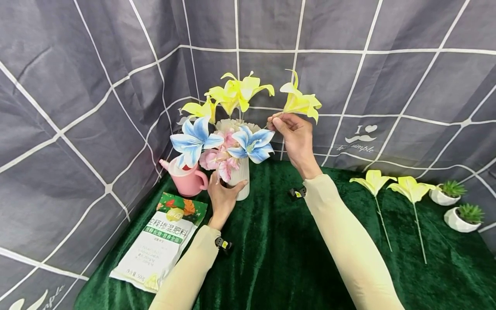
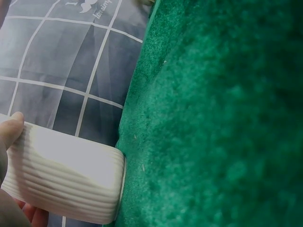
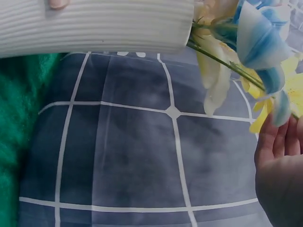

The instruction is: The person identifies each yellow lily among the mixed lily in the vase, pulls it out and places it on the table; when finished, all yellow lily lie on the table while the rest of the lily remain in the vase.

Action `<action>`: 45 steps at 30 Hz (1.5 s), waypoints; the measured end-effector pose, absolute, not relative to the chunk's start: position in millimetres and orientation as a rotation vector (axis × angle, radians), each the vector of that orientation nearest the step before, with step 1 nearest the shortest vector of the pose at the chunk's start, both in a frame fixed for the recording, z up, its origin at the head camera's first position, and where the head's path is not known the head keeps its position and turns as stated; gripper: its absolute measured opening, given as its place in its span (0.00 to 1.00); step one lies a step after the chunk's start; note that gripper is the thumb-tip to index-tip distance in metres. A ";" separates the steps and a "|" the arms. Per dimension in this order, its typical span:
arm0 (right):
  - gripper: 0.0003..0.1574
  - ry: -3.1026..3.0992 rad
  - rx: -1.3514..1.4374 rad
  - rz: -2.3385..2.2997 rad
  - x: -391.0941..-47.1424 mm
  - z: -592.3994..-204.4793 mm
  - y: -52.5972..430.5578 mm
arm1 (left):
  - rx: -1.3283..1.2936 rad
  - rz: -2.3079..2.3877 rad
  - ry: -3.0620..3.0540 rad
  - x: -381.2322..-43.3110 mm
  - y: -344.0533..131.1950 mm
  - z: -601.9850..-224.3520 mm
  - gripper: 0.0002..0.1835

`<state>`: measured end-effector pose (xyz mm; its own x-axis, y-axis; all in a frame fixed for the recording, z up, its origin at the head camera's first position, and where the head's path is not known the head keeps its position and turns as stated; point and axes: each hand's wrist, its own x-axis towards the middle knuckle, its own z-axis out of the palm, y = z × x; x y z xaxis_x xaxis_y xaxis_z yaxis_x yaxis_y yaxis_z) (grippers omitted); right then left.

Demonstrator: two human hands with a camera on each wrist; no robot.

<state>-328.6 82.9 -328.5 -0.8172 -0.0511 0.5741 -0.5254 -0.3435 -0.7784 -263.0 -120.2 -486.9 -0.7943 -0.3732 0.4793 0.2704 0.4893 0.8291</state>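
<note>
Yellow petals top the flower point(image 1: 300, 102) that I have pinched in the right hand point(image 1: 294, 140), thumb against fingertips, a narrow grip on the stem just under the bloom. It is held up in the air, over toward the far edge of the table point(image 1: 286, 241). The relation I am watching is that the vase point(image 1: 242, 181) lies below and to the left of that pinch, with a blue flower point(image 1: 253, 145) between them in the head view. Only the right hand has the yellow flower; the left hand point(image 1: 222, 196) is lower, gripping the vase with thumb and fingers on opposite sides, and the vase stands upright toward the far left corner. The held bloom points up and to the right, and its long axis slants down and left through the fingers, so the stem side faces the vase; I cannot make out where the stem ends. Nearer that corner, beside the vase, I see a pink watering can point(image 1: 184, 183), while a bag point(image 1: 155, 249) lies along the left edge. Two loose yellow flowers point(image 1: 373, 183) lie on the right, blooms toward the far edge, with two small potted plants point(image 1: 463, 218) beside them toward the far right corner.
</note>
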 end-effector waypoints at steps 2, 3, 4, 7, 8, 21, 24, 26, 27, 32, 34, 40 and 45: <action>0.06 -1.567 0.728 2.219 -327.5 -326.7 82.3 | 0.090 -1.319 -2.108 -262.8 -120.1 -486.9 0.38; 0.06 -1.555 0.717 2.218 -327.1 -325.9 82.0 | 0.092 -1.320 -2.106 -262.7 -120.1 -487.0 0.38; 0.06 -1.537 0.705 2.221 -326.8 -325.3 81.7 | 0.094 -1.320 -2.105 -262.4 -120.1 -487.2 0.38; 0.04 -1.488 0.682 2.217 -325.6 -323.7 81.6 | 0.094 -1.306 -2.106 -261.9 -120.3 -487.7 0.39; 0.03 -1.467 0.676 2.216 -325.0 -322.9 81.6 | 0.090 -1.302 -2.105 -261.8 -120.4 -487.8 0.39; 0.01 -1.320 0.591 2.172 -319.5 -310.8 89.3 | 0.119 -1.306 -2.140 -260.3 -121.0 -487.5 0.44; 0.02 -1.323 0.572 2.147 -319.7 -310.3 93.4 | 0.126 -1.323 -2.136 -260.0 -121.3 -488.0 0.44; 0.01 -1.313 0.559 2.148 -319.9 -310.2 95.0 | 0.132 -1.331 -2.134 -259.9 -121.5 -488.2 0.43; 0.01 -1.313 0.554 2.143 -320.0 -310.2 95.3 | 0.135 -1.333 -2.133 -259.8 -121.5 -488.1 0.43; 0.05 -1.299 0.529 2.164 -319.4 -307.0 91.5 | 0.145 -1.340 -2.133 -259.6 -121.4 -487.0 0.41; 0.08 -1.306 0.522 2.165 -318.6 -304.0 89.0 | 0.145 -1.340 -2.133 -259.8 -121.1 -486.7 0.41; 0.01 -1.324 0.484 2.124 -318.0 -294.5 85.5 | 0.120 -1.331 -2.123 -260.8 -119.9 -485.9 0.41; 0.03 -1.374 0.546 2.075 -319.4 -292.8 82.8 | 0.142 -1.317 -2.124 -262.3 -119.0 -485.0 0.42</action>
<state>-319.4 82.8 -292.8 -0.7449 0.2441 0.6209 -0.6669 -0.2970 -0.6834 -262.3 -119.0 -485.0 -0.7971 -0.4002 0.4521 0.2272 0.4949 0.8387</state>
